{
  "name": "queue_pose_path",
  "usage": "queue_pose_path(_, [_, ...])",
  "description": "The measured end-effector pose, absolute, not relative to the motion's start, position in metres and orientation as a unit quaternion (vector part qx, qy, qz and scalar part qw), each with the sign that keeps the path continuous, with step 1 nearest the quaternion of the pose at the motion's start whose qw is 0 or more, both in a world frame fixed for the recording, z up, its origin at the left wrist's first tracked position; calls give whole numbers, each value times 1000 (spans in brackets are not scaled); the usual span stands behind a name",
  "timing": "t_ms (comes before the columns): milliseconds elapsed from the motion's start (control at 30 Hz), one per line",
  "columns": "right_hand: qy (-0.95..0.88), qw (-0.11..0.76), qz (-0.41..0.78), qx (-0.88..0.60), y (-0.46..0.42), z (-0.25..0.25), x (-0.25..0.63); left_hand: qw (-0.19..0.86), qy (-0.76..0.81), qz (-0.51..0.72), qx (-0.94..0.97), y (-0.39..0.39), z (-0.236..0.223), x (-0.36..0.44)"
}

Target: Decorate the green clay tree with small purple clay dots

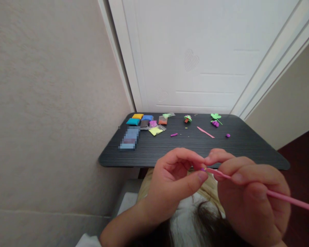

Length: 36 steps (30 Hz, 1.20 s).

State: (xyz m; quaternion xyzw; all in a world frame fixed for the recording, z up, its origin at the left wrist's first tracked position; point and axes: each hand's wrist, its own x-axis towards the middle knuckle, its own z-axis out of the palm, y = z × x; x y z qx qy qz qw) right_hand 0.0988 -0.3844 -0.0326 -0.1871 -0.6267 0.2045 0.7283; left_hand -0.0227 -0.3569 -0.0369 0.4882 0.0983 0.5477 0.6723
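Note:
Between the thumb and index finger of my left hand is a tiny purple clay piece with a speck of yellow on it. My right hand is closed around a pink clay modelling tool, whose flat tip reaches the clay piece. My right index fingertip meets my left fingertips just above it. Both hands are in front of the table's near edge. Beyond them on the table lie a purple clay strip, a second pink tool and a small purple clay lump.
The dark table stands against a white door. At its back left are several clay packets and a blurred-out flat object. Farther right stand a clay mushroom, a green clay leaf and purple clay grapes.

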Motion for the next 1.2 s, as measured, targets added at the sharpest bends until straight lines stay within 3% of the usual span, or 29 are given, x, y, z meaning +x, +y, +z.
queue_pose_path(867, [-645, 697, 202, -240, -388, -31, 101, 638, 151, 563, 504, -365, -32, -23])
queue_pose_path(1000, [-620, 735, 175, -211, -387, -32, 99, 640, 150, 568, 495, -365, -33, -22])
queue_pose_path(1200, [-616, 716, 188, -270, -390, -32, 99, 656, 138, 564, 482, -364, -33, -21])
